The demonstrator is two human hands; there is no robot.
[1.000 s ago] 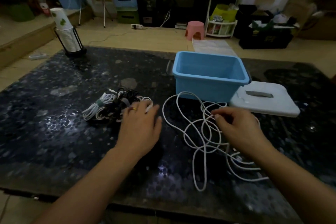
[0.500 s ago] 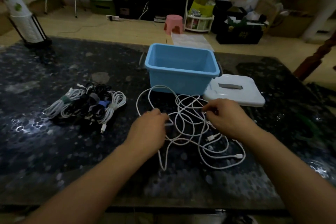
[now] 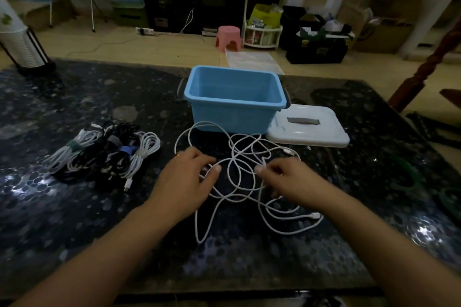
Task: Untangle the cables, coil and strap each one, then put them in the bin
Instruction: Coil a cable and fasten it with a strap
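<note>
Two hands on the loose white cable (image 3: 245, 177) at frame centre | left hand (image 3: 185, 182) fingers spread over loops, grip unclear | right hand (image 3: 290, 179) pinching a strand | bin (image 3: 234, 107) just above, empty | strapped coils (image 3: 104, 152) at left

A dark speckled stone table (image 3: 74, 207) carries an empty light-blue plastic bin (image 3: 232, 117), a white flat lid (image 3: 309, 129) just right of it, loose tangled white cable (image 3: 244, 177) in front, and bundled strapped cables (image 3: 104, 154) at left.
</note>
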